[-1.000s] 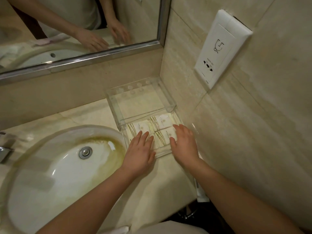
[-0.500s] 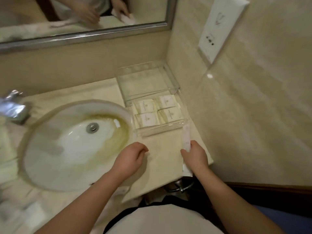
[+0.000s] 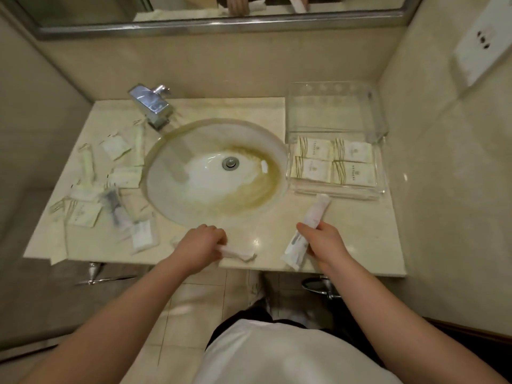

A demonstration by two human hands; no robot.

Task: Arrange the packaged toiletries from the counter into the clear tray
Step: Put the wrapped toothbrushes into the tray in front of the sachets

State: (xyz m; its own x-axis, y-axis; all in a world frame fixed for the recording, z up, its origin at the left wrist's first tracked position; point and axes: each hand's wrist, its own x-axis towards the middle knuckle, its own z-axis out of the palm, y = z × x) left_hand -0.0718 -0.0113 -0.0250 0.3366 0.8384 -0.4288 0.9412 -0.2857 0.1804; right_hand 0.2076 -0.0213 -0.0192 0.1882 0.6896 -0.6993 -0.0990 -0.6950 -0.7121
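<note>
Right hand pinches a long white sachet near the clear tray; left hand grips another white packet on the counter.

Since a second ago both hands left the clear plastic tray: right hand now grips a long white sachet at five o'clock from the tray, left hand closes on a flat white packet.

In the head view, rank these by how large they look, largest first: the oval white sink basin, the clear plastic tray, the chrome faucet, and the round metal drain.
1. Oval white sink basin
2. Clear plastic tray, nearly as long front to back but narrower
3. Chrome faucet
4. Round metal drain
</note>
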